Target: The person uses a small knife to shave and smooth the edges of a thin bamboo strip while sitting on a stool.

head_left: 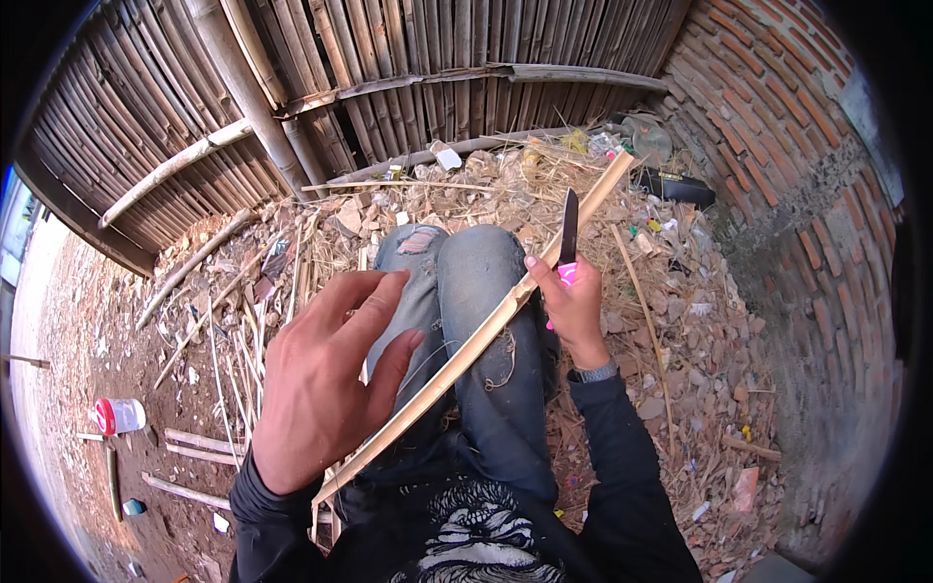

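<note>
A long split bamboo strip [442,384] lies slantwise across my lap, its pale hollow side showing. It runs from beside my left wrist up past my right hand. My right hand [581,313] is closed around a knife [570,229] with a pink handle and a dark blade pointing away from me. The thumb of that hand rests at the strip, where a notch or node shows. My left hand [326,379] hovers left of the strip, thumb and fingers apart, holding nothing. Beneath the strip are my knees in worn jeans [486,282].
Thin bamboo sticks [233,350] lie on the rubble to the left, near a red-and-white tub [120,416]. A bamboo wall [408,58] stands ahead and a brick wall [836,262] at the right. A black case [674,188] sits among litter at the far right.
</note>
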A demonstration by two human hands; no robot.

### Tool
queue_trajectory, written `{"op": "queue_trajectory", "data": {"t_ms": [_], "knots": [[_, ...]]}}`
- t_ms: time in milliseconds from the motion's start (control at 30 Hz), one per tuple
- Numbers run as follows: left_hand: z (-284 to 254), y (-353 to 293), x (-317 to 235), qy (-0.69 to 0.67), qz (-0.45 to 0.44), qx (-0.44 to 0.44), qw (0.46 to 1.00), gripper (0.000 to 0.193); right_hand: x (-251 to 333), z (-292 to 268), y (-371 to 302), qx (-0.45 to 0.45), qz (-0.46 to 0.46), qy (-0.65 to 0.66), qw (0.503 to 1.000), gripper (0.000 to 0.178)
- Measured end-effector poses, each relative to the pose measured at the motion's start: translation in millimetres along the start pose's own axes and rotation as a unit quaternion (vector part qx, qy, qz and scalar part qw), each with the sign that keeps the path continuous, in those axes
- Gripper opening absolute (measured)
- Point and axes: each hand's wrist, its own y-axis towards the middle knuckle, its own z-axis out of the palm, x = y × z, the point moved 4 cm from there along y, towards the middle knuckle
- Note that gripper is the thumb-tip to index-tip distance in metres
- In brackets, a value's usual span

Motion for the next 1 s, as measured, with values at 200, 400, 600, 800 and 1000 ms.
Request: {"op": "queue_trajectory", "data": {"t_ms": [200, 400, 600, 800, 1000], "knots": [[-26.4, 30.9, -103.4, 0.255, 0.185, 0.296, 0.902, 0.045, 8.6, 22.5, -1.5, 0.018, 0.021, 0.062, 0.998, 0.019], [-29.8, 26.6, -119.9, 0.269, 0.216, 0.355, 0.869, 0.046, -4.0, 6.7, -2.9, 0.009, 0.038, 0.048, 0.998, 0.019], [-53.0, 11.7, -115.4, 0.268, 0.169, 0.392, 0.863, 0.047, -4.6, 21.5, -3.3, 0.023, 0.043, 0.055, 0.997, 0.019], [-29.8, 6.0, -73.7, 0.136, 0.135, 0.377, 0.906, 0.046, -15.3, 4.9, -4.7, 0.005, 0.070, 0.035, 0.997, 0.027], [122.2, -28.6, 38.9, 0.029, 0.047, 0.240, 0.969, 0.039, 8.3, 10.1, -2.2, 0.029, 0.062, 0.061, 0.996, 0.026]]}}
